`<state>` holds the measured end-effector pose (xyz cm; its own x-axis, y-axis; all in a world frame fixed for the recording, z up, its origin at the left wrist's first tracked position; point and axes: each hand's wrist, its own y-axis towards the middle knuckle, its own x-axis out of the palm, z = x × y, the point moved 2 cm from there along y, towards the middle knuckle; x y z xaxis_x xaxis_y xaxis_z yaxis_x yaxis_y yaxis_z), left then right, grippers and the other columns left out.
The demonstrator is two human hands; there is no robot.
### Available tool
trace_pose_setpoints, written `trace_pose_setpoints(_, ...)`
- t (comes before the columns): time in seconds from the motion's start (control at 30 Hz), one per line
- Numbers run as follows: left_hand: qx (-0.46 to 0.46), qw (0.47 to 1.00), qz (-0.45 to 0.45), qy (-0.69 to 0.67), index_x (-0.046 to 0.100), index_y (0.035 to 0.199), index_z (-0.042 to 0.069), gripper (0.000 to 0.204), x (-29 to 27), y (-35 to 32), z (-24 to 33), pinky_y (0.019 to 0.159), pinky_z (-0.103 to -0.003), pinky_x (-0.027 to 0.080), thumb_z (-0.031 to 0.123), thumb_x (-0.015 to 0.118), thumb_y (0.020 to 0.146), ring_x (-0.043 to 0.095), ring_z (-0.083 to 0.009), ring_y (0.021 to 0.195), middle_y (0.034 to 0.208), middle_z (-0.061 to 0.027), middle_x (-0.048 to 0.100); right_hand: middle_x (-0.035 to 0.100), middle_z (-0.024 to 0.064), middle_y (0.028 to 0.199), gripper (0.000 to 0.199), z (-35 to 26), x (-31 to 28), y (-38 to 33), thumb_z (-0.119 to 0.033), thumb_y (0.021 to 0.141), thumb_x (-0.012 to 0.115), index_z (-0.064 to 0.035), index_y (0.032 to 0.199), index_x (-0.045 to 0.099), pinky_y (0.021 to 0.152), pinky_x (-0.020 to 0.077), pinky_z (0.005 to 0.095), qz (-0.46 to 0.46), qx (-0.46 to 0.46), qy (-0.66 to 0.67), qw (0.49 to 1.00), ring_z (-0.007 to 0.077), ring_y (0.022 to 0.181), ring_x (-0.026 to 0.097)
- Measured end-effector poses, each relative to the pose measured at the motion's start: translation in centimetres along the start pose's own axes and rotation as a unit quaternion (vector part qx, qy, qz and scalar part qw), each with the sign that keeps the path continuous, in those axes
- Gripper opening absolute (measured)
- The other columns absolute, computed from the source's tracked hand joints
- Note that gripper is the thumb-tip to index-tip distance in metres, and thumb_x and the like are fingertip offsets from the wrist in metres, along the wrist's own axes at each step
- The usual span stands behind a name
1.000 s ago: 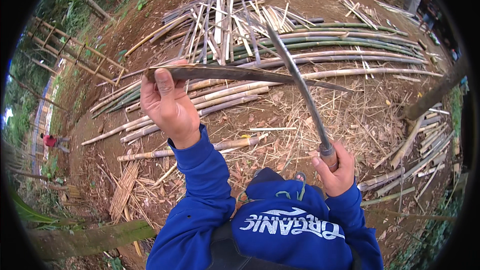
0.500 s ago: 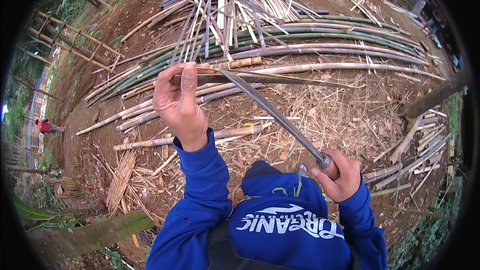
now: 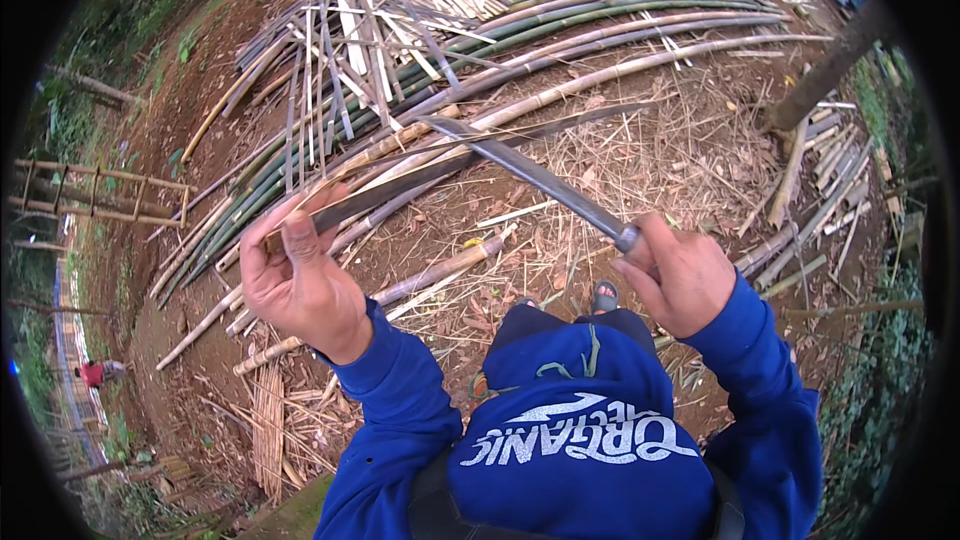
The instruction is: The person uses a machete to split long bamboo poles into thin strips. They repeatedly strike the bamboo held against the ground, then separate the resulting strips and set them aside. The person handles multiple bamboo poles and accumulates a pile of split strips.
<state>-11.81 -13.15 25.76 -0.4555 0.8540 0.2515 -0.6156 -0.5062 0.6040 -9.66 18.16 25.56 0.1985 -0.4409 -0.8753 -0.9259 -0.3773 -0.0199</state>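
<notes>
My left hand (image 3: 305, 285) pinches one end of a long dark bamboo strip (image 3: 400, 178) between thumb and fingers. The strip runs up to the right and narrows toward its far end. A thinner, paler sliver (image 3: 375, 162) lies along its upper side near my fingers. In my right hand (image 3: 685, 275) is a machete (image 3: 545, 183), its handle wrapped by the fingers. The long grey blade slants up to the left and crosses the strip near the tip. Whether the edge is inside a split there, I cannot tell.
Long bamboo poles (image 3: 640, 60) lie across the ground ahead, with a heap of split strips (image 3: 350, 30) on them. Cut pieces (image 3: 825, 195) are piled at right, near a post (image 3: 835, 65). A bamboo frame (image 3: 100, 190) stands at left; a person in red (image 3: 92, 373) is beyond.
My left hand has moved left and down with the strip. The machete has shifted slightly up and left, and more of the strip now lies between hand and blade. The view has turned.
</notes>
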Motion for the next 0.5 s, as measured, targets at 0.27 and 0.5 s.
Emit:
trace_pose_setpoints(0.27, 0.034, 0.999, -0.021, -0.02, 0.057, 0.094, -0.012, 0.033, 0.6, -2.5, 1.7, 0.068, -0.041, 0.062, 0.019, 0.066, 0.087, 0.069, -0.0339, 0.078, 0.084, -0.0265, 0.065, 0.059, 0.0167, 0.062, 0.016, -4.4, 0.2, 2.3, -0.019, 0.09, 0.051, -0.0072, 0.097, 0.043, 0.053, 0.0483, 0.0494, -0.044, -0.079, 0.031, 0.995, 0.0385, 0.058, 0.061)
trace_pose_setpoints(0.5, 0.018, 0.999, -0.026, -0.006, 0.056, 0.101, -0.011, 0.031, 1.3, -3.1, 2.2, 0.074, -0.038, 0.06, 0.019, 0.059, 0.092, 0.068, -0.0334, 0.082, 0.09, -0.0267, 0.065, 0.061, 0.0126, 0.066, 0.011, 17.5, 6.2, 4.2, -0.017, 0.093, 0.048, -0.0069, 0.094, 0.052, 0.055, 0.0532, 0.0414, 0.004, 0.152, -0.106, 0.983, 0.0276, 0.057, 0.063)
